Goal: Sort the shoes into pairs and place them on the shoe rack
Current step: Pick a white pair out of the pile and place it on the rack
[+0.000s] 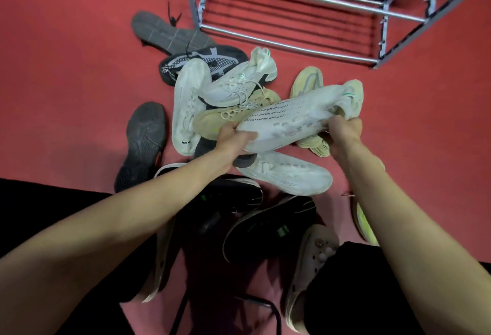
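- Head view: left hand [233, 135] and right hand [342, 132] grip opposite ends of a white sneaker [292, 119].
- It hangs above the shoe pile [212, 100], near the shoe rack [292, 15].

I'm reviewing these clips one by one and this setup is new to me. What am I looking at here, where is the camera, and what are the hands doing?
There is no machine here: one wide-angle camera sits on a person's head, looking down at their bare arms. On the red floor lies a jumbled pile of shoes, white, beige, grey and black. Both hands hold one white shoe above the pile: the left hand at one end, the right hand at the other. A similar white shoe lies just below it. At the top stands the metal shoe rack; its visible rails carry no shoes.
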Tool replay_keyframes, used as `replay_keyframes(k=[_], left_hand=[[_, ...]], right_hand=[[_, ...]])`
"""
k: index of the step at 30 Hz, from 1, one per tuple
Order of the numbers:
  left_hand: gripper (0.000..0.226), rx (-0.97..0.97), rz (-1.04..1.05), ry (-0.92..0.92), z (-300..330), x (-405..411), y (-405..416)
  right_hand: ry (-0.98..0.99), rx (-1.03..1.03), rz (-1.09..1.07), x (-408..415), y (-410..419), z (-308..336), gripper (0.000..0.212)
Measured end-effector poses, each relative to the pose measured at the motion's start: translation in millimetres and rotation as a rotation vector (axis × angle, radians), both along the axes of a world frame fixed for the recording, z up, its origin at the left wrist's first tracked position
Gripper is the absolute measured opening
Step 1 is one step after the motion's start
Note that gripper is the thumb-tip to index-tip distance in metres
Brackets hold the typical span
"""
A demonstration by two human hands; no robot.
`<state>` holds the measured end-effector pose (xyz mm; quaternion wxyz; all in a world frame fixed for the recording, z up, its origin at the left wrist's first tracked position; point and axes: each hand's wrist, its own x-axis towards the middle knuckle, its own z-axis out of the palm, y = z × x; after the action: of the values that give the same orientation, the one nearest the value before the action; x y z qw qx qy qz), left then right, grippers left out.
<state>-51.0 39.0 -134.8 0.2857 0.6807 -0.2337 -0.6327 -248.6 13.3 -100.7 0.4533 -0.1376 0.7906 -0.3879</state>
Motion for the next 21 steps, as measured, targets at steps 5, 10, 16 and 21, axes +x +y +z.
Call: replay_keyframes(k=[5, 10, 16, 21], left_hand=[[0.031, -0.167, 0.104, 0.002, 15, 22, -21], [0.029, -0.310, 0.015, -0.114, 30, 43, -54], [0.036, -0.327, -0.025, -0.150, 42, 49, -75], [0.029, -0.201, 0.096, -0.103, 42, 44, -87]], right_hand=[[-0.142, 0.060, 0.092, -2, 13, -9, 0.040], [0.408, 0.040, 0.534, -6, 22, -6, 0.094], [0.231, -0.069, 0.843, 1, 21, -10, 0.051], [0.128, -0.087, 0.761, 8, 18, -15, 0.042]])
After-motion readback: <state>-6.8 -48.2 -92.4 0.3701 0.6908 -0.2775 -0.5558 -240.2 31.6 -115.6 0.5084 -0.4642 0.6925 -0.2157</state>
